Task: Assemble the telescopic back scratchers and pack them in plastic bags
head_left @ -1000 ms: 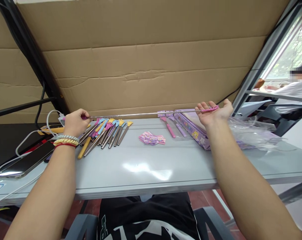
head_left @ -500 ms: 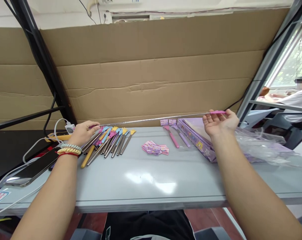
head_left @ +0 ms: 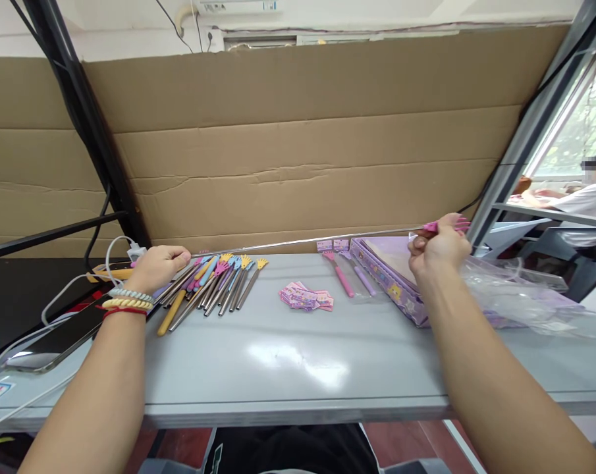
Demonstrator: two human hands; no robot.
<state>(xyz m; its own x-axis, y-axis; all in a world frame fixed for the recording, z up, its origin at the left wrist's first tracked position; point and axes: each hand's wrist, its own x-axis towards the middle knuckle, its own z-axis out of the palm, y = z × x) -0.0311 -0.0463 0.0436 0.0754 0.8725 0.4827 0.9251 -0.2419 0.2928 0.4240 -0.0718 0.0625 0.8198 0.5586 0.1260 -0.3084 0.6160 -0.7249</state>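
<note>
Scratcher (head_left: 298, 241) stretched from 9 to 3 o'clock

Left hand (head_left: 160, 266) is curled round the 9 o'clock end (handle's hidden in there), right hand (head_left: 442, 249) has fingers closed at the pink end (head_left: 431, 227). I'd pull dead straight so it doesn't bend.

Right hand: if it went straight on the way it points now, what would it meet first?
Probably the cardboard ahead of the right hand, though one view leaves the depth between them unclear.

Your rod (head_left: 278, 245) is silver, its head (head_left: 462, 224) pink; at your one o'clock, the purple box (head_left: 382, 274) bears a yellow figure (head_left: 395, 291).
</note>
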